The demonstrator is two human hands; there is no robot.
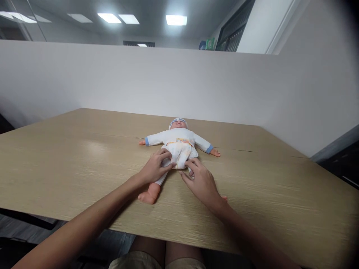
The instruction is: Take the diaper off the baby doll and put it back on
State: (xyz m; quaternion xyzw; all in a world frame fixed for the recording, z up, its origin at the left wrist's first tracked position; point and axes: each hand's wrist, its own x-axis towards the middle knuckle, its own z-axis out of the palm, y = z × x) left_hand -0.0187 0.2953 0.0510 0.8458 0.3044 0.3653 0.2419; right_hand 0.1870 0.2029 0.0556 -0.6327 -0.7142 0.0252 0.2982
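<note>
A baby doll [179, 134] in white clothes with blue cuffs and a lettered headband lies on its back, its head away from me. Around its hips is a white diaper [181, 152] with an orange printed band at the waist. My left hand [157, 164] pinches the diaper's edge at the leg on the left. On the other side, my right hand [200, 181] has its fingers bent at the diaper's leg edge, fingertips touching it. That hand and forearm hide most of the doll's leg on the right.
The doll lies on a wooden table [92, 168] with its near edge close to my lap. Behind the table stands a white wall [126, 82] with a glass window above it. A dark object [342, 160] is beyond the table's right side.
</note>
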